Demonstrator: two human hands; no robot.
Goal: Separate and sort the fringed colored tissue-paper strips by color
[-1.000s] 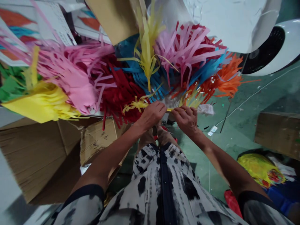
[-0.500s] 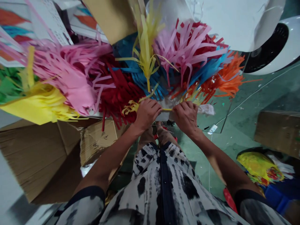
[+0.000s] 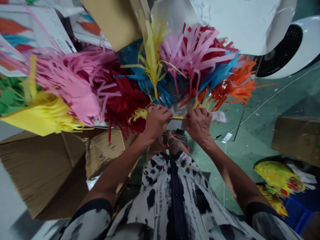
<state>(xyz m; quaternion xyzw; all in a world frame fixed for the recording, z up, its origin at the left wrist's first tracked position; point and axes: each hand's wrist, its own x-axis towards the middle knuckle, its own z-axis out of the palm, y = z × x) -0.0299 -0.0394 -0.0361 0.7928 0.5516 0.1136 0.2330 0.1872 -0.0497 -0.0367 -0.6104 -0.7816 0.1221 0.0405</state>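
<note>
My left hand point(image 3: 157, 121) and my right hand point(image 3: 198, 122) are side by side at the near edge of a see-through tabletop point(image 3: 231, 133). Fingers of both are closed on a yellow fringed paper tassel, whose narrow middle point(image 3: 178, 117) spans the gap between them. Its curly yellow fringe point(image 3: 138, 115) sticks out left of my left hand. Pale yellow strips show behind my right hand, close to a crumpled white piece point(image 3: 218, 117). Beyond my hands lie blue point(image 3: 163, 90), dark red point(image 3: 127, 96) and yellow point(image 3: 153, 63) paper fringes.
Pink point(image 3: 82, 90), lilac point(image 3: 191, 50), orange point(image 3: 242, 80) and yellow point(image 3: 45, 115) fringes cover the table. An open cardboard box point(image 3: 42, 170) stands below left. At the right are a white-and-black rounded object point(image 3: 306, 50), another carton point(image 3: 295, 138) and a yellow bundle point(image 3: 277, 173).
The view has shifted slightly. Both hands keep their grip on the yellow tassel in nearly the same place, and its middle between them looks a little wider.
</note>
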